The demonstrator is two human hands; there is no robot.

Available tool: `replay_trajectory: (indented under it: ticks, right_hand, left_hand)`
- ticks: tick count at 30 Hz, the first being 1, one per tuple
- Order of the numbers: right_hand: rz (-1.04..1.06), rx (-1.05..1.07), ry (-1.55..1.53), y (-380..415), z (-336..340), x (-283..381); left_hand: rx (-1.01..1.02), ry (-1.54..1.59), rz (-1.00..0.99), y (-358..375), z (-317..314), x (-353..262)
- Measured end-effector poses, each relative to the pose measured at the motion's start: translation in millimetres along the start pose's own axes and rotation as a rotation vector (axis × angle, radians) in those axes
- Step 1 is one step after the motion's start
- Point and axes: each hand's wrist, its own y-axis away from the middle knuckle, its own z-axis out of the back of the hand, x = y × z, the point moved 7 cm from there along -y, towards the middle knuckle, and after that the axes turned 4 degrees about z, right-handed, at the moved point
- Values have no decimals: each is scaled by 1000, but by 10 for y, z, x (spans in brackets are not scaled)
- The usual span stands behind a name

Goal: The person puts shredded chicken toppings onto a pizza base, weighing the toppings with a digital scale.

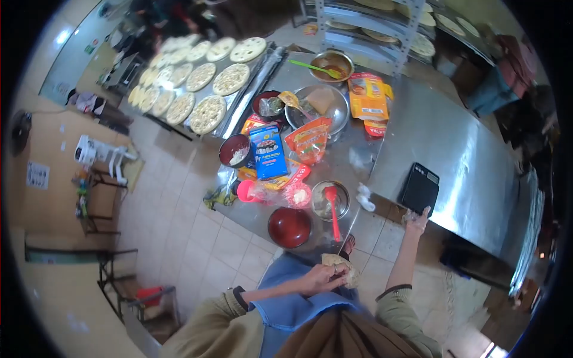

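At the near edge of the metal table, my right hand (416,221) is closed on the bottom end of a black digital kitchen scale (420,190). Something like a clear plastic glove shows on that hand. My left hand (325,278), with a ring on one finger, is closed in front of the blue apron (286,304). Its fingers grip a pale beige, rough-edged piece (351,278), and I cannot tell what it is. Just beyond it stand a red-brown bowl (290,227) and a steel bowl (323,203) with a red spatula (333,209) in it.
Flat dough rounds (208,114) cover a tray at the back left. Orange food pouches (309,141), a blue packet (268,151), a pink cup (245,191) and a large steel bowl (337,113) crowd the table. Behind stands a rack (370,37); a person (498,83) is at the right.
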Motion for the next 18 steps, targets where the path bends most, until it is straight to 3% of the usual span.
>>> replay_trajectory:
  ticks: [5, 12, 15, 18]
  right_hand:
    - [-86, 244, -67, 218, -239, 76]
    - [11, 216, 597, 736, -135, 739]
    - [320, 337, 1091, 721, -150, 1029]
    - [864, 493, 1399, 816, -348, 1205]
  left_hand:
    - [-190, 70, -119, -241, -230, -264]
    - [-275, 24, 15, -563, -454, -300]
    - [-255, 99, 110, -643, -562, -195]
    - [-275, 128, 131, -716, -643, -195]
